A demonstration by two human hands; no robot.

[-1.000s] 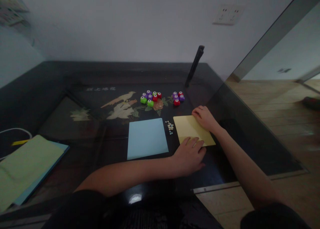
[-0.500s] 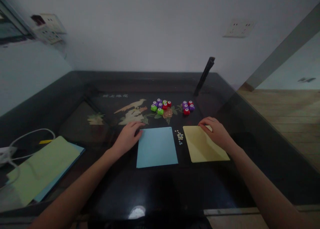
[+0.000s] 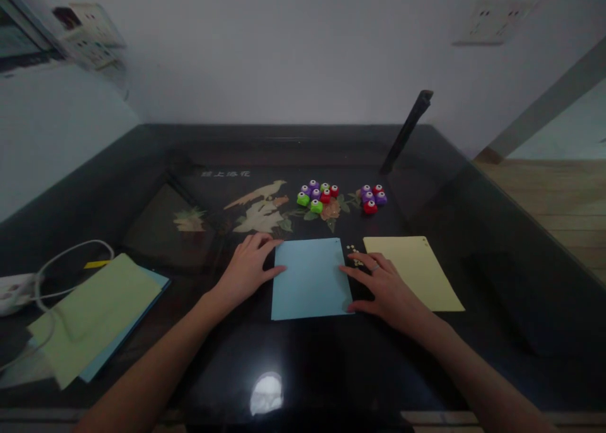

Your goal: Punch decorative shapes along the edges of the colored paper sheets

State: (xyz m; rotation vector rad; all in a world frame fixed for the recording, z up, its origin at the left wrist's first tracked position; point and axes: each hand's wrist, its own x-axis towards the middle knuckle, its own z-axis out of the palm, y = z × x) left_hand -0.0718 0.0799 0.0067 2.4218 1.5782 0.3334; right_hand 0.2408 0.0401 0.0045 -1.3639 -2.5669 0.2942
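Observation:
A light blue sheet of paper [image 3: 312,278] lies flat on the dark tabletop in front of me. At its left edge, my left hand [image 3: 250,266] has thumb and fingertips apart, touching the border. My right hand [image 3: 381,288] is spread at the right edge, fingertips on or beside the paper's rim. Small pale pieces [image 3: 353,251], perhaps little stars, lie in the gap to the right of the blue sheet, partly covered by my right fingers. Beyond that hand is a pale yellow sheet [image 3: 426,272], partly hidden by it.
Green, purple and red eye-marked toys [image 3: 316,196] form one cluster at the back, with a second cluster [image 3: 372,199] to its right. A dark stick-like object [image 3: 407,132] leans up behind. More papers [image 3: 97,313] and a white cable [image 3: 45,275] lie at left.
My right hand has moved left from the yellow sheet to the blue sheet's right edge. The left thumb has come onto the blue sheet's left edge. The view has shifted slightly.

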